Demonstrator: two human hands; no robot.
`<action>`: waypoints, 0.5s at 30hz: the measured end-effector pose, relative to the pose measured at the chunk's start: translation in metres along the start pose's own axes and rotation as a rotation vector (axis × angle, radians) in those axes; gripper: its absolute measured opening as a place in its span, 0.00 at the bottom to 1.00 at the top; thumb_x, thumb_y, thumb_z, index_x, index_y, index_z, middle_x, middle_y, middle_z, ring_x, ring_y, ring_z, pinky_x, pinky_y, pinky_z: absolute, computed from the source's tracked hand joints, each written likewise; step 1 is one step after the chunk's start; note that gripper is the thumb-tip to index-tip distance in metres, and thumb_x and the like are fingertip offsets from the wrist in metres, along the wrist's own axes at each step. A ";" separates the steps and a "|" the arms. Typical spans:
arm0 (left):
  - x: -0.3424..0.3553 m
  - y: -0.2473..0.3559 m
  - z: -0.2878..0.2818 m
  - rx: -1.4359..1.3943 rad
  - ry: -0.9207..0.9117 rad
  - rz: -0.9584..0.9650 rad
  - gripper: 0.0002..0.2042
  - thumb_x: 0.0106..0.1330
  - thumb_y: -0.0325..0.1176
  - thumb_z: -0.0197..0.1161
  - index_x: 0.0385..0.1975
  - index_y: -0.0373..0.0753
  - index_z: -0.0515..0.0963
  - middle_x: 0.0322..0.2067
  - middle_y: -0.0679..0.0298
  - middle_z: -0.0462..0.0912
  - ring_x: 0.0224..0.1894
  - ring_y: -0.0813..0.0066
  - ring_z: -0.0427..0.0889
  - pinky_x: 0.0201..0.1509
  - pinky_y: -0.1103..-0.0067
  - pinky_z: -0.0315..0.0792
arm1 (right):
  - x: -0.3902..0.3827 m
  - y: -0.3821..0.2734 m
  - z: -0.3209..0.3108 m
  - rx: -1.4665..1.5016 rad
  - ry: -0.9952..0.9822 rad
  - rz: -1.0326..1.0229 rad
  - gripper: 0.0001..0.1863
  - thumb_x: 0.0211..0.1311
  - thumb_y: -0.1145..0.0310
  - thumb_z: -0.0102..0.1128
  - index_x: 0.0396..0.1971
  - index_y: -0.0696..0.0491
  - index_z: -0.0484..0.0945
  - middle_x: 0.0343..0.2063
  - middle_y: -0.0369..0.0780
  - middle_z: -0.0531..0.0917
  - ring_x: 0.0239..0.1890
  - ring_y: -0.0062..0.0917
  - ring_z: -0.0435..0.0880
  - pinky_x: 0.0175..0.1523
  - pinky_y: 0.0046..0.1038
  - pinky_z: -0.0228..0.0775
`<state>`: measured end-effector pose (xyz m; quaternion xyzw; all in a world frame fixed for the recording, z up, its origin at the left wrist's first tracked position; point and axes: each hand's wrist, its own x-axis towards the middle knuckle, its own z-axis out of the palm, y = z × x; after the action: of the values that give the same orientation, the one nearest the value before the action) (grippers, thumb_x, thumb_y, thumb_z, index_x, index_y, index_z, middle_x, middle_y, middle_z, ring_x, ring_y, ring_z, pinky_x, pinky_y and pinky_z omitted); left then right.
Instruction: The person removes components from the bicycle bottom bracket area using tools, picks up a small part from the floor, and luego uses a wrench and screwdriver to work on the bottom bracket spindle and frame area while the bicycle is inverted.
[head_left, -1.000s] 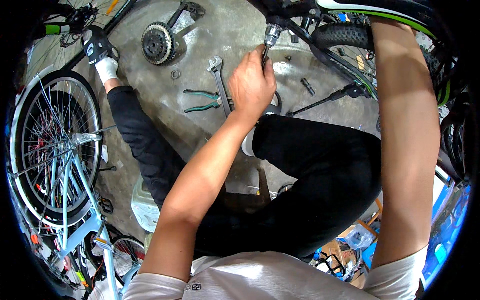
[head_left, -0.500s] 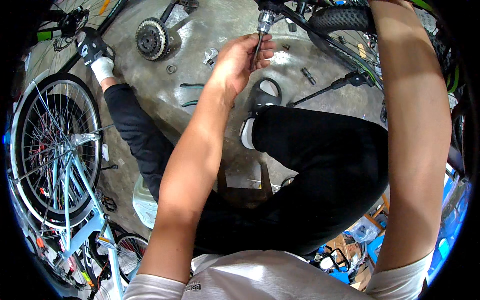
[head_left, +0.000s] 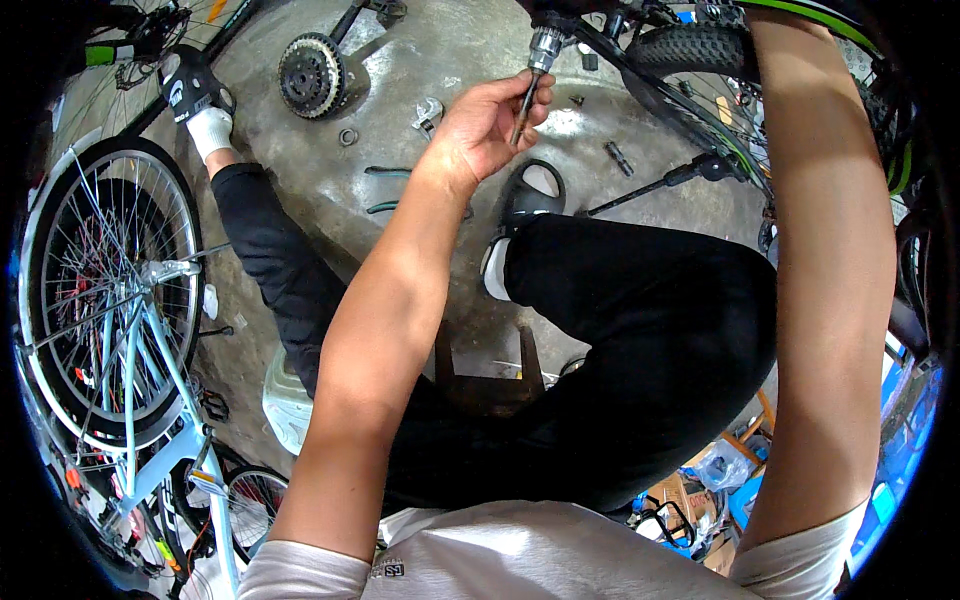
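My left hand (head_left: pixel 497 122) is closed around a dark metal rod (head_left: pixel 526 107) with the thumb and fingers. The rod points down from a silver ridged fitting (head_left: pixel 545 45) on the black bicycle frame (head_left: pixel 597 42) at the top. Its lower end shows across my fingers. My right forearm (head_left: pixel 832 250) reaches up along the right side toward the bicycle's knobby tyre (head_left: pixel 690 52). The right hand itself lies beyond the upper edge.
A crankset with chainrings (head_left: pixel 312 76), an adjustable wrench (head_left: pixel 427 116), a metal ring (head_left: pixel 348 137), green-handled pliers (head_left: pixel 386 207) and a small dark cylinder (head_left: pixel 618 158) lie on the concrete floor. A light blue bicycle (head_left: pixel 170 465) stands at left. My shoe (head_left: pixel 534 188) rests near the kickstand (head_left: pixel 655 184).
My left fingers have shifted their grip on the rod, which now shows more plainly across them. The whole view has moved slightly. My right arm stays almost the same.
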<state>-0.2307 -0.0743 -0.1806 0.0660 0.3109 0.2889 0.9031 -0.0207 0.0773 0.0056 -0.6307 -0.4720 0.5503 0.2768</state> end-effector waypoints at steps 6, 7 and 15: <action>-0.001 -0.011 0.005 0.168 0.058 0.150 0.14 0.74 0.38 0.55 0.48 0.35 0.77 0.32 0.70 0.78 0.31 0.82 0.74 0.31 0.83 0.67 | 0.003 -0.004 -0.024 0.319 0.302 -0.044 0.12 0.70 0.54 0.56 0.39 0.47 0.78 0.35 0.33 0.86 0.37 0.26 0.86 0.45 0.32 0.75; -0.002 -0.013 0.006 0.300 0.104 0.246 0.14 0.74 0.39 0.56 0.48 0.35 0.78 0.33 0.69 0.79 0.31 0.82 0.75 0.31 0.83 0.67 | 0.003 -0.006 -0.028 0.426 0.339 -0.027 0.12 0.70 0.55 0.56 0.39 0.47 0.78 0.34 0.33 0.87 0.36 0.26 0.87 0.44 0.32 0.76; 0.001 -0.015 0.017 0.546 0.252 0.364 0.15 0.73 0.41 0.58 0.47 0.35 0.79 0.33 0.66 0.82 0.30 0.81 0.77 0.32 0.82 0.69 | -0.027 0.002 -0.038 0.681 0.195 -0.176 0.18 0.74 0.55 0.49 0.48 0.54 0.76 0.46 0.40 0.85 0.48 0.36 0.85 0.56 0.42 0.77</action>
<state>-0.2125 -0.0849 -0.1726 0.3232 0.4686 0.3574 0.7404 0.0175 0.0591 0.0245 -0.5089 -0.2856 0.5871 0.5610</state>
